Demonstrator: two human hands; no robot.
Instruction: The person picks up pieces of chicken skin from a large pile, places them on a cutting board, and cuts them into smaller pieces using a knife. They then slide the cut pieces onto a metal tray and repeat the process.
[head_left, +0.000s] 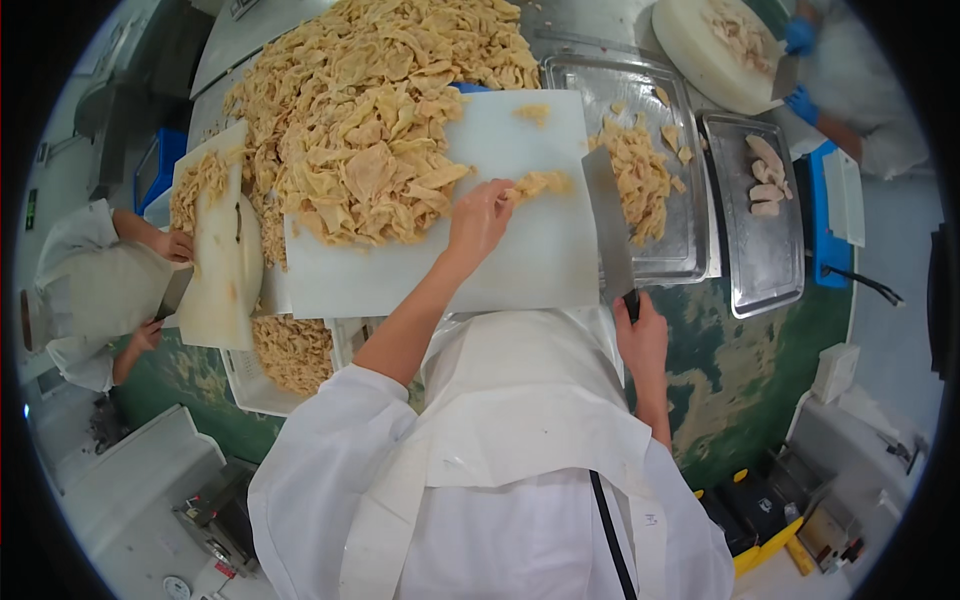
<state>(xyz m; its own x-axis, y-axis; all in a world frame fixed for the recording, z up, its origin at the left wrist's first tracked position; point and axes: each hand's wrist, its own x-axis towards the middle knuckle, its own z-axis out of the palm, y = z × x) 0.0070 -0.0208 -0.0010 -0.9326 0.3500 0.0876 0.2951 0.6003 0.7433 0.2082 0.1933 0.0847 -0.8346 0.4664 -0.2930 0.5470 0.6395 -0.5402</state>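
Observation:
My left hand (pixel 478 222) is over the white cutting board (pixel 510 260), its fingers pinched on one end of a pale yellow strip of poultry skin (pixel 545 184). A wide-bladed knife (pixel 608 215) is in my right hand (pixel 642 335), wrapped round its black handle. The blade stands at the board's right edge, beside a heap of cut skin pieces (pixel 640 185) in a metal tray (pixel 680 265). A small scrap of skin (pixel 533 113) lies farther up the board. On the board's left part, a large pile of yellow skin (pixel 370 170) spreads back across the table.
At left, a co-worker's hands (pixel 175 245) work with a knife at another board (pixel 220 265). Below it stands a white crate (pixel 245 385) of chopped pieces. At right are a second metal tray (pixel 765 270) with pale meat pieces and another worker's blue gloves (pixel 800 38) by a round board (pixel 690 60).

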